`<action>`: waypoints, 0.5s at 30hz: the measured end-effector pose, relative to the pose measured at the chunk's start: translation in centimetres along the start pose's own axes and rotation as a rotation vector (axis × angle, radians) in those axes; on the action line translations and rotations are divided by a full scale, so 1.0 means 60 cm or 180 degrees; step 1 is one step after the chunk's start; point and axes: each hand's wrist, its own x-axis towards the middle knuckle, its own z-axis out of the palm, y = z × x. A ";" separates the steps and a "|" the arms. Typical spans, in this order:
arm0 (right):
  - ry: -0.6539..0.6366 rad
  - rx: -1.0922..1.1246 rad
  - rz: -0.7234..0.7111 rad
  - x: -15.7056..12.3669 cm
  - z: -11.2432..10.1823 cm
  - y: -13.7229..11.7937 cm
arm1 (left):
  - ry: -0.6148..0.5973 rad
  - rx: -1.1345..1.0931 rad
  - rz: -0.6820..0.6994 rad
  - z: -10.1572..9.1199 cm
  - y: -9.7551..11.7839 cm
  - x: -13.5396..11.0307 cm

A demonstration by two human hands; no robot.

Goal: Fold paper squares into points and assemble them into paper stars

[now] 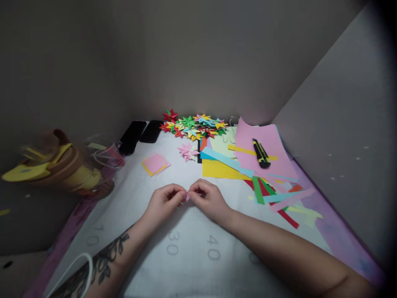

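Observation:
Between my two hands is a small piece of folded pink paper (187,197), pinched at the fingertips over the middle of the white mat (149,256). My left hand (166,201) is closed with thumb and forefinger on its left side. From the right, my right hand (211,199) pinches it too, and the fingers cover most of its shape. Just beyond the hands lies a pink paper star (187,152). To its left rests a small stack of pink and yellow paper squares (156,164).
Colourful paper stars (194,126) are heaped at the back. On the right, a black and yellow utility knife (261,153) lies on pink sheets (279,145), near scattered paper strips (282,198). Two black phones (151,131) and a brown pot (70,165) are at left.

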 end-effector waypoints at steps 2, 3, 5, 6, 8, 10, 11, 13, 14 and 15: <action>0.0011 0.0077 0.0085 0.000 0.000 0.002 | 0.0060 -0.0120 -0.0012 -0.001 0.002 0.001; 0.0015 0.0110 0.0115 0.000 0.000 0.003 | 0.0086 -0.0167 -0.0019 -0.002 0.003 0.001; 0.0014 0.0153 0.0141 -0.001 0.000 0.004 | 0.0133 -0.0184 -0.0033 -0.001 0.006 0.002; 0.0007 0.0167 0.0140 -0.001 0.001 0.004 | 0.0163 -0.0158 -0.0034 -0.001 0.007 0.002; -0.0010 0.0192 0.0134 -0.001 0.001 0.004 | 0.0235 -0.0093 -0.0015 0.001 0.008 0.002; -0.0030 0.0218 0.0137 -0.001 0.002 0.003 | 0.0297 -0.0052 -0.0008 0.004 0.007 0.001; -0.0049 0.0234 0.0137 -0.001 0.002 0.002 | 0.0325 -0.0037 -0.0012 0.005 0.006 0.001; -0.0081 0.0269 0.0128 0.000 0.003 0.000 | 0.0370 0.0007 -0.0019 0.009 0.004 0.000; -0.0090 0.0287 0.0127 0.000 0.003 0.000 | 0.0385 0.0043 -0.0013 0.010 0.003 -0.001; -0.0101 0.0304 0.0132 0.000 0.003 0.000 | 0.0399 0.0087 0.0005 0.011 0.002 -0.001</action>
